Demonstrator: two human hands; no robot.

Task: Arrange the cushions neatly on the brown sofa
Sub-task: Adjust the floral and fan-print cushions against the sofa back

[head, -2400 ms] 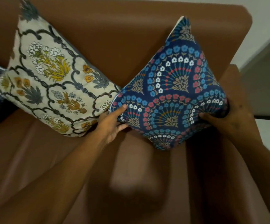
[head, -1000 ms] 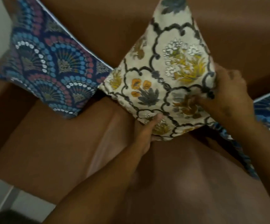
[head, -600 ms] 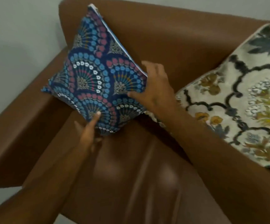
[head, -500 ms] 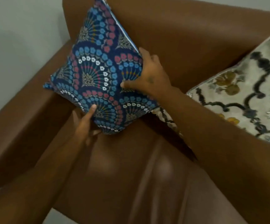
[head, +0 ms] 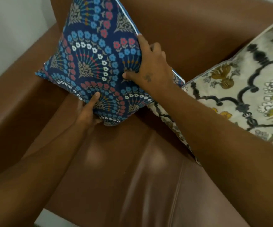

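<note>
A navy cushion (head: 93, 63) with blue, red and white fan flowers stands on one corner at the left end of the brown sofa (head: 132, 177), leaning on the backrest. My left hand (head: 87, 112) grips its lower edge from beneath, thumb on the front. My right hand (head: 150, 66) clasps its right edge, fingers wrapped behind. A cream cushion (head: 240, 95) with black scrolls and yellow flowers leans to the right, its corner tucked behind the navy one.
The sofa's left armrest (head: 18, 108) runs beside the navy cushion. A pale wall (head: 9, 30) rises behind it. A strip of light floor (head: 47, 220) shows below the seat's front edge.
Earlier both hands held the cream cushion; the view swung left and they took the navy one. Over the last half second the right hand closed tighter on its right edge and the view came nearer.
</note>
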